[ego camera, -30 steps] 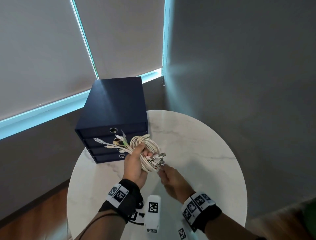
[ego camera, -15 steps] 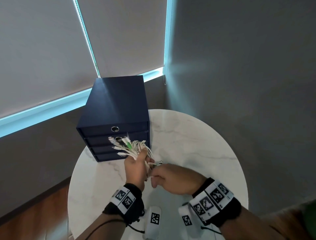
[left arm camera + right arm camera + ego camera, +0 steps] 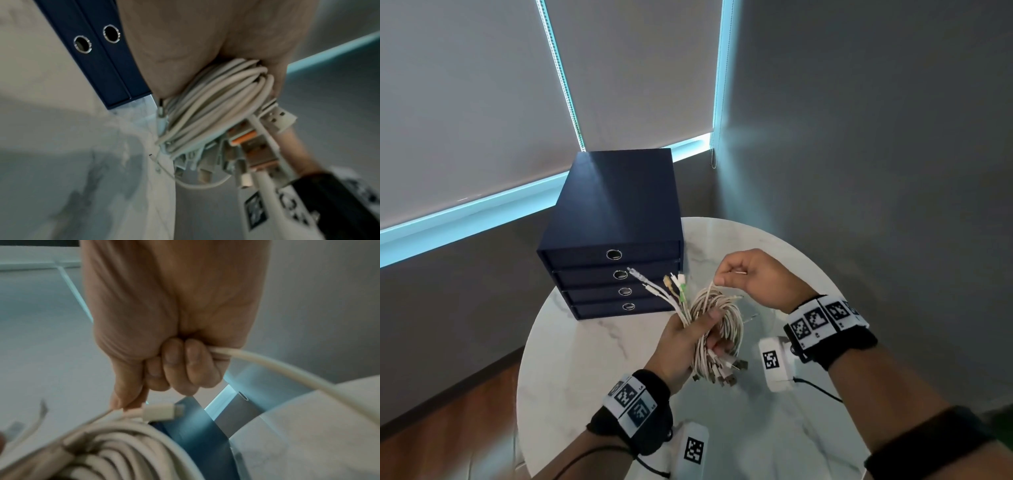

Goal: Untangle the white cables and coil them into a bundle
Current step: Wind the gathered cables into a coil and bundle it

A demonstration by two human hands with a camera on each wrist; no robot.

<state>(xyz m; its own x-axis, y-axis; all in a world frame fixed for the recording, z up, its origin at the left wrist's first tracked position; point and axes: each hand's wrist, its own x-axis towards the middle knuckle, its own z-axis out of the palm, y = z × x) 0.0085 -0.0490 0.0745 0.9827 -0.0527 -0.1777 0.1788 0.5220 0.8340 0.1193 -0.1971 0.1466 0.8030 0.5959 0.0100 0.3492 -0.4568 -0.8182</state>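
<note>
My left hand [image 3: 688, 337] grips a coiled bundle of white cables [image 3: 722, 310] above the round marble table [image 3: 592, 359]. Small plugs [image 3: 671, 284] fan out up-left of the fist, and USB plugs [image 3: 726, 371] hang below it. The left wrist view shows the coil [image 3: 218, 97] pressed into my palm, with the USB ends [image 3: 246, 146] dangling. My right hand [image 3: 751, 277] is raised just right of the bundle, fingers curled around one white cable strand [image 3: 267, 363] that runs back toward the coil [image 3: 115, 451].
A dark blue drawer box [image 3: 616, 240] with ring pulls stands at the table's far left, close behind the plugs. Grey walls and window blinds surround the table. A wooden floor [image 3: 448, 428] shows at lower left.
My right hand has lifted up and to the right from beside the left fist, drawing one strand with it. The left hand has turned the bundle so the coil faces up.
</note>
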